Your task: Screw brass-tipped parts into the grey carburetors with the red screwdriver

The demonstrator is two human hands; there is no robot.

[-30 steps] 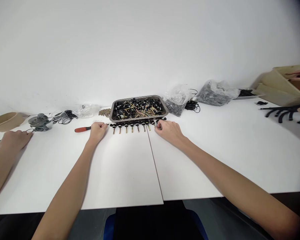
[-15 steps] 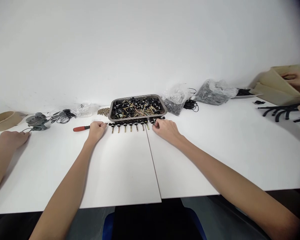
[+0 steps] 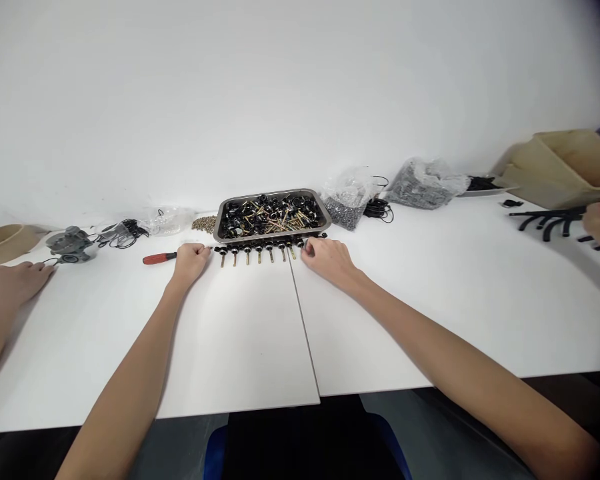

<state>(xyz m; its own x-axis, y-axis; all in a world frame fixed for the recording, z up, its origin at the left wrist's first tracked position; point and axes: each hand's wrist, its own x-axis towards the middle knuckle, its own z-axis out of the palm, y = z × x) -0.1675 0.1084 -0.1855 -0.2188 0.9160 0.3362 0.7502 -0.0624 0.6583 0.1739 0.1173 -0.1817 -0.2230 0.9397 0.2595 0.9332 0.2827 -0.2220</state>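
A row of black fittings with brass-coloured stems (image 3: 259, 252) lies along the front of the metal tray (image 3: 273, 238), stems pointing toward me. My left hand (image 3: 190, 262) rests closed at the row's left end, and what its curled fingers hold is hidden. Just left of that hand is a screwdriver (image 3: 159, 258) with a red handle; its front part runs up to the hand. At the row's right end, my right hand (image 3: 331, 260) is closed with fingertips against the last fittings. Anything inside its grip is too small to make out.
Black and brass parts (image 3: 275, 213) fill the tray. Brass pieces (image 3: 205, 224) and plastic bags (image 3: 349, 200) flank it. Co-workers' hands (image 3: 16, 285) work on both sides, near a grey metal housing (image 3: 70, 245), black curved tubes (image 3: 550, 221) and a beige bin (image 3: 535, 173).
The view has shifted slightly, and my two hands keep their places at the row's ends. On the right, a co-worker's hand has left the beige bin.
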